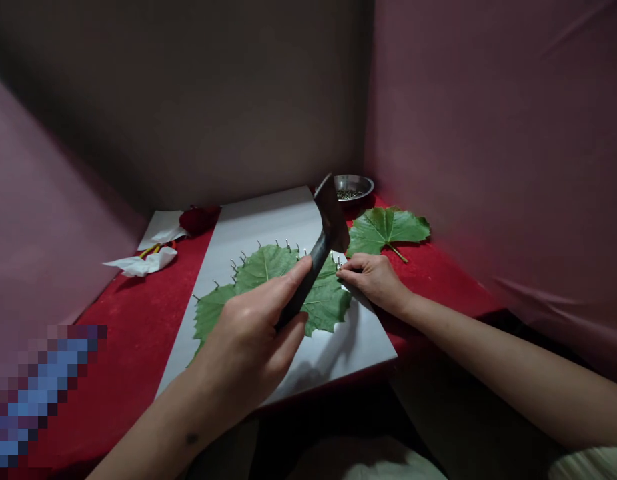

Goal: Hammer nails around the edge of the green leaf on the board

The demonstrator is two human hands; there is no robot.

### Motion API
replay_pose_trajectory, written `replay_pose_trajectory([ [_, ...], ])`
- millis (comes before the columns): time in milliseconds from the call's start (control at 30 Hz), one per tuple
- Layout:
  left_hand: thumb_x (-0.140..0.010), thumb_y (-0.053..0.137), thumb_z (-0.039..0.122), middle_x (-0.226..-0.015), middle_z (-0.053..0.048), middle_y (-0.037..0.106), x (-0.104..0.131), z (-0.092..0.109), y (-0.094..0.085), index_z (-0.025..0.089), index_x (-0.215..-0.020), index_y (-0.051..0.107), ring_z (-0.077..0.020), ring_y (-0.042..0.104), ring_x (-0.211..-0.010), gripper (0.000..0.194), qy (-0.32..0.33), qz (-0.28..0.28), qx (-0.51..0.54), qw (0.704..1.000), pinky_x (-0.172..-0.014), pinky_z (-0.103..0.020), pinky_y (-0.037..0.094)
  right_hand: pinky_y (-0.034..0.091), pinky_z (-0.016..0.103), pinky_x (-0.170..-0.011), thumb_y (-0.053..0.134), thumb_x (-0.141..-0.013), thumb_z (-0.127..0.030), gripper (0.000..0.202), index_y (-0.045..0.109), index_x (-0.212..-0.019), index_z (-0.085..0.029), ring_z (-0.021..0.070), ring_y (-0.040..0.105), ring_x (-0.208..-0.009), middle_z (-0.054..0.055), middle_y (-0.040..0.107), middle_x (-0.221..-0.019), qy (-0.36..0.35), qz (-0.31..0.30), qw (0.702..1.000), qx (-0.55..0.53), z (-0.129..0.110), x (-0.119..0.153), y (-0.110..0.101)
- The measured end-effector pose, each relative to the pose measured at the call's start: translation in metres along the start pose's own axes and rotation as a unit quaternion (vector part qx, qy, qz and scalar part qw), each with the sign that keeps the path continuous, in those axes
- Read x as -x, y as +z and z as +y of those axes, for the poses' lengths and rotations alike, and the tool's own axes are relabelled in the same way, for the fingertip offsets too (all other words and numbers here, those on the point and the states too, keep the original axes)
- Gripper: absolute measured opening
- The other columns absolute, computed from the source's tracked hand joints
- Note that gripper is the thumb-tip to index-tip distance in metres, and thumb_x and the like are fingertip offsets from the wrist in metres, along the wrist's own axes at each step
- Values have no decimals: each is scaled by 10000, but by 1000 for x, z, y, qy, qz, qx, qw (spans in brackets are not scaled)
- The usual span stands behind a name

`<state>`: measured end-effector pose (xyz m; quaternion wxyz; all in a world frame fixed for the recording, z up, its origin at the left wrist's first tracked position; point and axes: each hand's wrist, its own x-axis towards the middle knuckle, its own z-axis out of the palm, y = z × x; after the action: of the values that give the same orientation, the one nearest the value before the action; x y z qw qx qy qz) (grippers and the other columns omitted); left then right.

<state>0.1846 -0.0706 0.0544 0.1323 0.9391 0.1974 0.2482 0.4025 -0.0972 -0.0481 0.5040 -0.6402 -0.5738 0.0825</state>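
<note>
My left hand (261, 327) is wrapped round the dark handle of a hammer (333, 213), its head raised above the board. Beneath it a large green leaf (268, 263) lies flat on a white board (268, 217). Several small nails (233, 267) stand upright along the leaf's edge, some of them leaning. At the leaf's right edge, my right hand (373, 277) pinches a nail (339, 266) between thumb and fingertips, close to other standing nails. My left hand and the hammer hide part of the leaf.
A metal bowl (358, 187) with small nails stands behind the board. To the right, another green leaf (388, 227) rests on the red cloth (438, 280). White tissue (148, 262), yellow-handled scissors or similar, and a dark red object (195, 220) lie left. Fabric walls enclose the table.
</note>
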Motion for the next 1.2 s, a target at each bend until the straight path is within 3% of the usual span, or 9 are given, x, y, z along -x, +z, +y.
replay_pose_trajectory([
  [200, -741, 481, 97, -855, -73, 724, -5, -2, 5, 108, -1279, 496, -162, 650, -661, 539, -9, -86, -22, 996, -547, -258, 501, 401, 227, -552, 631, -751, -201, 135, 688, -631, -176, 110, 553, -581, 0, 620, -611, 6, -12, 1000, 6, -2, 0, -1],
  [433, -783, 496, 123, -1017, -104, 697, -1, 3, -2, 102, -1324, 445, -181, 663, -845, 544, 22, 6, -22, 999, -697, -258, 523, 424, 228, -618, 655, -727, -184, 103, 690, -630, -179, 112, 581, -623, 9, 656, -655, 16, -8, 1000, 4, -2, -1, 0],
  [533, -767, 471, 105, -894, -118, 711, -1, 1, 3, 60, -1291, 479, -204, 666, -736, 526, 18, -64, -46, 997, -627, -300, 531, 401, 215, -570, 623, -756, -217, 167, 682, -606, -173, 102, 553, -582, 5, 635, -613, 7, -11, 1000, 11, -2, -1, -1],
  [600, -750, 471, 88, -828, -88, 712, -4, 3, 2, 89, -1285, 496, -191, 655, -670, 535, 3, -104, -48, 993, -579, -290, 520, 385, 207, -542, 611, -762, -219, 182, 681, -602, -167, 98, 542, -568, 5, 628, -600, 7, -19, 1000, 10, -2, -1, -1],
  [700, -758, 490, 95, -850, -46, 707, -8, 12, -7, 144, -1301, 483, -139, 628, -627, 545, -5, -68, -19, 997, -590, -247, 508, 396, 202, -565, 644, -724, -177, 116, 687, -618, -162, 102, 562, -597, 7, 651, -633, 33, -20, 999, 2, -4, -2, -1],
  [833, -785, 500, 125, -961, -69, 696, -7, 18, -8, 151, -1335, 442, -131, 633, -669, 553, 6, 2, -17, 1000, -602, -227, 497, 408, 208, -606, 672, -698, -156, 84, 692, -617, -165, 106, 572, -618, 5, 654, -641, 49, -13, 999, 9, -4, -3, -1],
  [1033, -750, 475, 81, -918, -74, 722, -8, 6, 4, 147, -1304, 480, -189, 667, -783, 558, -19, -117, -18, 993, -649, -277, 517, 392, 213, -538, 638, -721, -169, 120, 681, -610, -155, 112, 557, -584, 9, 627, -606, 34, -32, 999, -11, 0, -3, 0],
  [1100, -747, 488, 82, -938, -62, 719, -10, 10, -3, 160, -1309, 478, -184, 665, -813, 567, -35, -100, 21, 994, -671, -271, 515, 404, 213, -557, 650, -706, -162, 94, 685, -619, -161, 115, 570, -604, 10, 646, -632, 43, -26, 999, -13, 0, -3, 0],
  [1200, -765, 517, 131, -1039, -77, 690, -10, 18, -14, 164, -1312, 480, -186, 649, -878, 550, -52, -27, 53, 997, -738, -276, 510, 415, 211, -576, 671, -682, -154, 84, 686, -603, -176, 110, 579, -604, 5, 660, -638, 58, -15, 998, -5, -2, -3, 0],
])
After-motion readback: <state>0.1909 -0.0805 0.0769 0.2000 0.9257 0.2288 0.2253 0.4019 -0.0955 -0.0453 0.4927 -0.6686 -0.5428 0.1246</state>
